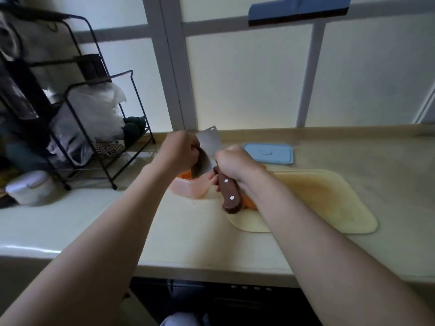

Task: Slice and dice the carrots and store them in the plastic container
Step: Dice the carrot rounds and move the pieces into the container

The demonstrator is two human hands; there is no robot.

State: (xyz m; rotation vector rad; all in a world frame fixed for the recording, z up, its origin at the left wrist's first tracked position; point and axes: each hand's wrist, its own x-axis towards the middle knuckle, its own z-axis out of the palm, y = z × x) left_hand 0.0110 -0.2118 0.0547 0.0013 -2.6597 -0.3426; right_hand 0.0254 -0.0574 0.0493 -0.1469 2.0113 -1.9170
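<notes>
Gripping the cleaver [207, 150] by its wooden handle with the right hand [235, 163], blade tilted up over the plastic container [188, 189] at the cutting board's [317, 198] left end — diced carrot [184, 175] already in there. Pressing the left hand [181, 149] against the blade's flat, fingers curled; can't tell if holding anything. More carrot pieces [250, 203] on the board under the handle. Blue lid [268, 153] lying flat just behind.

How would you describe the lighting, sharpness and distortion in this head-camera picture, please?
Head view: backlit by the frosted window, so the wire rack at left falls into dark shadow; a pale sheen lies on the cleaver blade; the left hand and right hand look slightly soft; the wide-angle lens bows the counter edge and stretches the forearms.
</notes>
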